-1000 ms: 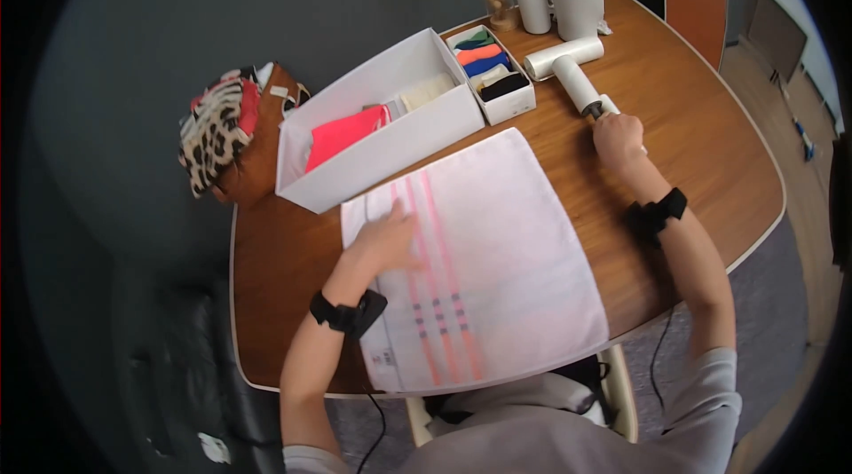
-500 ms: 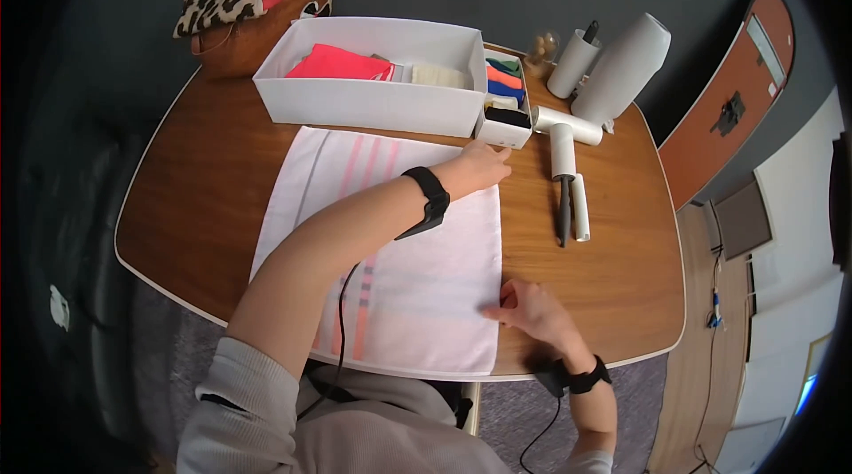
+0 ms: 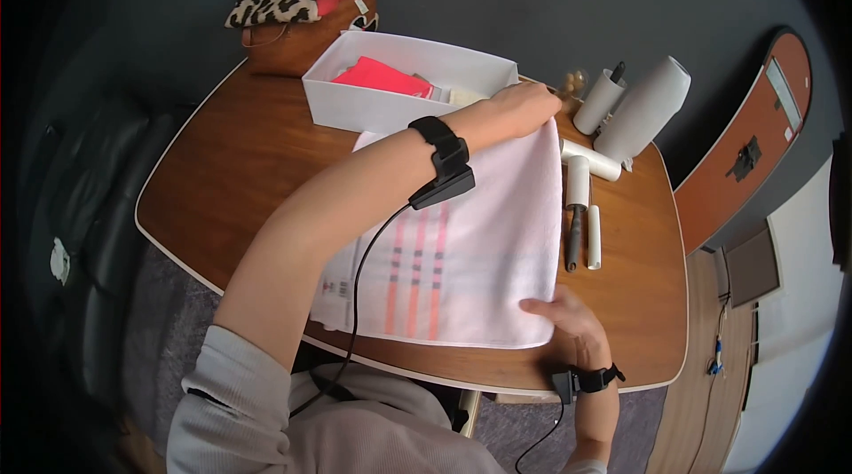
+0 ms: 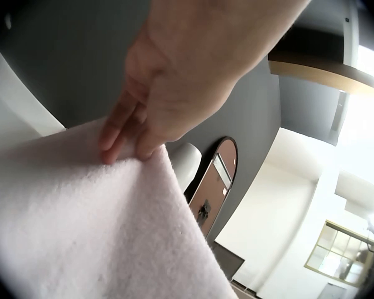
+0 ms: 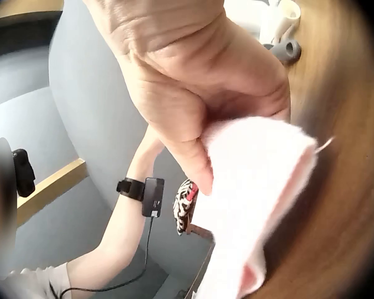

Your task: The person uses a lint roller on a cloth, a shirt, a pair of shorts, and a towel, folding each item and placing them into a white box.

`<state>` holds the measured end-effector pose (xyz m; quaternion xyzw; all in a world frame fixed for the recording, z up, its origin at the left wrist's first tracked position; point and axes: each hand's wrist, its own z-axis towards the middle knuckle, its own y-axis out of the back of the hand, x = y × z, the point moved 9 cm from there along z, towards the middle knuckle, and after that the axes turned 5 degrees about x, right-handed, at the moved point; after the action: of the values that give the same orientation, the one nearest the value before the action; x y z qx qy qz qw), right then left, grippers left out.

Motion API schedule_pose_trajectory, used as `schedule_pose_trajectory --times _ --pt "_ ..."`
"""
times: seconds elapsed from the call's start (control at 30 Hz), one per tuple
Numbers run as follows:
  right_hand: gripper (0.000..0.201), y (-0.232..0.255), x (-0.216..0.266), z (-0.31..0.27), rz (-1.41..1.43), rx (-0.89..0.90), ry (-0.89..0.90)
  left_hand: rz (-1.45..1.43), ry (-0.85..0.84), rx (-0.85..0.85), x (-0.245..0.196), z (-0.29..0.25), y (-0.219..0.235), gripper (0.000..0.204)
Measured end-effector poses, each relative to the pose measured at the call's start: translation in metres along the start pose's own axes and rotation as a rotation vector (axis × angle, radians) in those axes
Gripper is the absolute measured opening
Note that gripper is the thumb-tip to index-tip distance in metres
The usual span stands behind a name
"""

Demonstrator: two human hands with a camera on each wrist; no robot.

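Observation:
A pale pink towel (image 3: 497, 208) with pink and orange stripes is raised along its right side above the wooden table. My left hand (image 3: 524, 108) reaches across to the towel's far right corner and pinches it. In the left wrist view, thumb and fingers of the left hand (image 4: 168, 103) grip the towel's edge (image 4: 112, 212). Down at the near right corner, my right hand (image 3: 572, 314) holds the towel, its thumb on top. Seen from the right wrist, the right hand (image 5: 199, 99) pinches the folded-over edge of the towel (image 5: 249, 180), with the fingers mostly hidden behind it.
Behind the towel stands a white box (image 3: 355, 106) holding a red folded cloth (image 3: 382, 76). To the right lie a lint roller (image 3: 577, 199) and a white roll (image 3: 594, 239). A tall white container (image 3: 643, 106) is at the back; a brown bag (image 3: 302, 43) sits far left.
Both hands have taken hold of the towel's right corners and lifted that side. A second ago the right hand was at the lint roller, which now lies on the table.

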<state>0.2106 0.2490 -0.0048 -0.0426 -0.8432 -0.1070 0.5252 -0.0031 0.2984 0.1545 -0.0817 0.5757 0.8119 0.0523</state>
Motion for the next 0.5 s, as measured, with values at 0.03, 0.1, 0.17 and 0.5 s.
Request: schedule_pose_trajectory --times 0.03,0.1,0.17,0.5 --pt "0.033 0.01 0.0 -0.006 0.043 -0.062 -0.026 -0.03 -0.003 -0.074 0.005 0.001 0.006 0.012" --pt "0.033 0.042 0.014 -0.025 0.053 -0.182 0.058 -0.081 0.039 -0.177 0.013 0.002 0.021 0.012" --pt "0.035 0.077 0.037 -0.059 0.075 -0.34 0.12 -0.256 0.065 -0.262 0.017 0.011 0.037 0.014" --pt "0.055 0.001 0.184 -0.127 0.217 -0.25 0.585 -1.122 -0.01 -0.272 0.031 -0.007 0.117 0.02"
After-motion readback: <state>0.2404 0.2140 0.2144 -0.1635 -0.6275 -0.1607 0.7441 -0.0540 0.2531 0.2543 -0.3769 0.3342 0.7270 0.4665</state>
